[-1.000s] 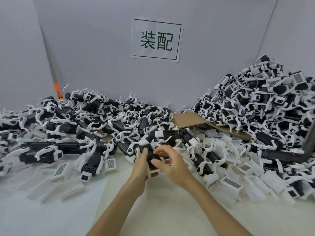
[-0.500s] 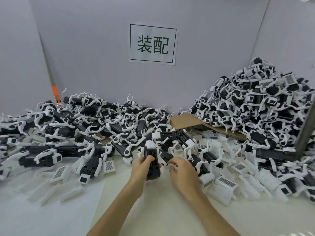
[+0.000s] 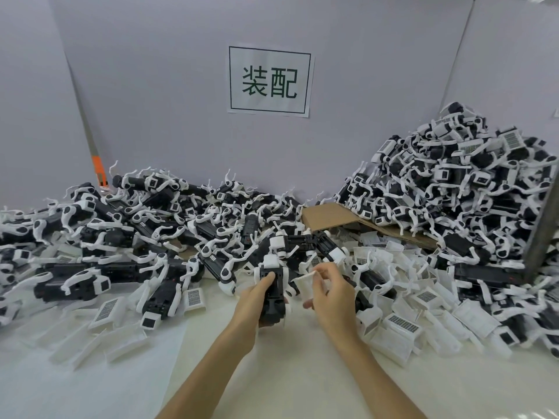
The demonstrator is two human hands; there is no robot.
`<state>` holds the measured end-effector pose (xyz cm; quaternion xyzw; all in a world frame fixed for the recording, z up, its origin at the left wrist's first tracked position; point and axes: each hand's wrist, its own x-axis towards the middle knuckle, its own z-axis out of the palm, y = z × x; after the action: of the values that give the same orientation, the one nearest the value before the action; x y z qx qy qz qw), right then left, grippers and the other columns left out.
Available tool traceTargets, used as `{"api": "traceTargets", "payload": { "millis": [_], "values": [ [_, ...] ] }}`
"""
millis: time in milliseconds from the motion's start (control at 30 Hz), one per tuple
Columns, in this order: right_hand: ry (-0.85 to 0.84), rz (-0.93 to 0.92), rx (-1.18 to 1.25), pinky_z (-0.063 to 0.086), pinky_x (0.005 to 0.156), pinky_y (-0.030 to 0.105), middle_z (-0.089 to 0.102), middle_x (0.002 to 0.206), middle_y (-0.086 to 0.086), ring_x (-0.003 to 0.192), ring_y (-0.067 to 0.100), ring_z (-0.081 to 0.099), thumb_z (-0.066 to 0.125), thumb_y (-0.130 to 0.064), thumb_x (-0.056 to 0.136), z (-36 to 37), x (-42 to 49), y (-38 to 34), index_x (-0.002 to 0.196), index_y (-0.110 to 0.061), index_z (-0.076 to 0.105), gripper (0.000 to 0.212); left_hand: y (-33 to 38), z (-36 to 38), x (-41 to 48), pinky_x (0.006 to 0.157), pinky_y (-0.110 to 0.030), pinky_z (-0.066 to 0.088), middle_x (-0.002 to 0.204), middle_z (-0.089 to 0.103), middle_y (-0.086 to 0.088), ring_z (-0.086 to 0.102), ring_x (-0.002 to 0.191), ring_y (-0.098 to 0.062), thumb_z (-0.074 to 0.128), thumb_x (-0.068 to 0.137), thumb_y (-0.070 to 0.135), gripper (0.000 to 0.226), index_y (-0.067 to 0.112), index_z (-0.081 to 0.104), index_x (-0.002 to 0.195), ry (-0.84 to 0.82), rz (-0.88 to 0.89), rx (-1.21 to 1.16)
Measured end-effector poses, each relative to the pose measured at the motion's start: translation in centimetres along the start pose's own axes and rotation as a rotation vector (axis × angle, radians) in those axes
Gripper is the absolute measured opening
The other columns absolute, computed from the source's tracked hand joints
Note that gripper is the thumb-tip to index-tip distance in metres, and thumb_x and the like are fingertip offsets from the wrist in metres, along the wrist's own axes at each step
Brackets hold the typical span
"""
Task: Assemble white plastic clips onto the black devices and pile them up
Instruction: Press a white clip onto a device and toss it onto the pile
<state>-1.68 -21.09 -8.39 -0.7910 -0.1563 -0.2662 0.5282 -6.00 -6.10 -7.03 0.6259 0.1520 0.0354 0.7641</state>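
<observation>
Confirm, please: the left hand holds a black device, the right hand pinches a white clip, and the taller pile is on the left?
No: the head view shows the taller pile on the right. The left hand does hold a black device and the right hand pinches a white clip.

We are counting one left hand [image 3: 255, 300], one right hand [image 3: 332, 294], one black device [image 3: 273, 293] and one white clip [image 3: 305, 284] held in them, one paper sign [image 3: 269, 81], one cardboard sheet [image 3: 332, 217], a left heap [image 3: 136, 225] and a right heap [image 3: 453, 189] of devices, and perhaps dozens of loose clips [image 3: 402, 323].
</observation>
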Motion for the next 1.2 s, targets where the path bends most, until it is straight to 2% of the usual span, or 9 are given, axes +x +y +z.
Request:
{"api": "traceTargets", "payload": {
  "millis": [133,267,367,467,533,667,867,1000,1200],
  "values": [
    [-0.096,-0.017,-0.031,0.051,0.072,0.031,0.065,0.088,-0.007,0.083,0.012,0.064,0.064,-0.001,0.086,0.2,0.1,0.0,0.087,-0.016,0.062,0.016,0.1,0.0,-0.4,0.05,-0.024,0.05,0.075,0.075,-0.01,0.065,0.054,-0.013,0.056,0.097,0.052,0.039,0.015,0.067,0.096,-0.029,0.062,-0.045],
    [-0.169,-0.022,-0.022,0.037,0.062,0.019,0.062,0.091,-0.003,0.064,0.007,0.054,0.071,-0.009,0.084,0.1,0.1,0.2,0.087,-0.019,0.06,0.015,0.3,-0.1,-0.7,0.048,-0.025,0.052,0.078,0.075,-0.013,0.065,0.056,-0.016,0.054,0.098,0.052,0.042,0.013,0.071,0.098,-0.043,0.107,-0.101],
    [-0.225,-0.038,0.037,0.039,0.054,0.016,0.063,0.079,-0.006,0.062,0.006,0.063,0.068,-0.015,0.092,0.1,-0.1,0.1,0.086,-0.019,0.056,0.013,0.4,-0.3,-0.9,0.048,-0.026,0.053,0.089,0.078,-0.01,0.067,0.059,-0.019,0.058,0.098,0.044,0.038,0.009,0.072,0.108,-0.046,0.103,-0.141],
    [-0.219,-0.097,0.006,0.04,0.055,0.014,0.058,0.074,-0.01,0.062,0.002,0.057,0.059,-0.008,0.096,0.3,-0.3,-0.1,0.089,-0.02,0.053,0.016,0.3,-0.5,-0.9,0.063,-0.035,0.059,0.102,0.077,-0.012,0.073,0.078,-0.025,0.065,0.094,0.035,0.034,0.008,0.071,0.113,-0.062,0.095,-0.206],
    [-0.225,-0.114,-0.008,0.043,0.054,0.015,0.06,0.083,-0.014,0.061,0.003,0.06,0.053,-0.001,0.096,0.2,-0.3,-0.1,0.099,-0.023,0.052,0.023,0.2,-0.6,-0.8,0.071,-0.038,0.058,0.101,0.077,-0.01,0.072,0.085,-0.027,0.066,0.092,0.032,0.038,0.005,0.067,0.119,-0.079,0.101,-0.234],
    [-0.293,-0.071,0.013,0.046,0.052,0.019,0.066,0.111,-0.014,0.059,0.013,0.068,0.042,0.008,0.095,0.0,-0.2,0.1,0.117,-0.025,0.065,0.046,0.3,-0.7,-0.8,0.06,-0.032,0.056,0.09,0.074,-0.01,0.069,0.073,-0.022,0.069,0.083,0.051,0.042,0.015,0.066,0.105,-0.092,0.106,-0.309],
    [-0.265,-0.125,0.016,0.042,0.089,0.007,0.067,0.105,-0.026,0.104,-0.009,0.06,0.073,-0.017,0.088,0.1,-0.4,-0.1,0.109,-0.024,0.072,0.022,0.3,-1.1,0.0,0.054,-0.032,0.053,0.073,0.067,-0.007,0.066,0.061,-0.022,0.064,0.062,0.081,0.07,0.014,0.067,0.081,-0.063,0.138,-0.422],
    [-0.207,-0.059,0.004,0.052,0.068,0.023,0.069,0.086,-0.028,0.066,-0.005,0.063,0.077,-0.031,0.087,0.0,-0.2,-0.1,0.091,-0.025,0.075,0.007,0.1,-1.2,0.5,0.08,-0.046,0.054,0.076,0.069,-0.013,0.067,0.064,-0.026,0.05,0.078,0.084,0.078,0.011,0.076,0.074,-0.095,0.155,-0.507],
    [-0.153,-0.075,0.018,0.045,0.055,0.023,0.068,0.083,-0.021,0.057,0.002,0.062,0.07,-0.026,0.092,0.0,-0.1,0.1,0.081,-0.025,0.07,0.011,0.2,-1.1,0.0,0.075,-0.041,0.056,0.088,0.07,-0.014,0.069,0.077,-0.03,0.044,0.086,0.078,0.077,0.006,0.072,0.093,-0.144,0.134,-0.399]
  ]
}}
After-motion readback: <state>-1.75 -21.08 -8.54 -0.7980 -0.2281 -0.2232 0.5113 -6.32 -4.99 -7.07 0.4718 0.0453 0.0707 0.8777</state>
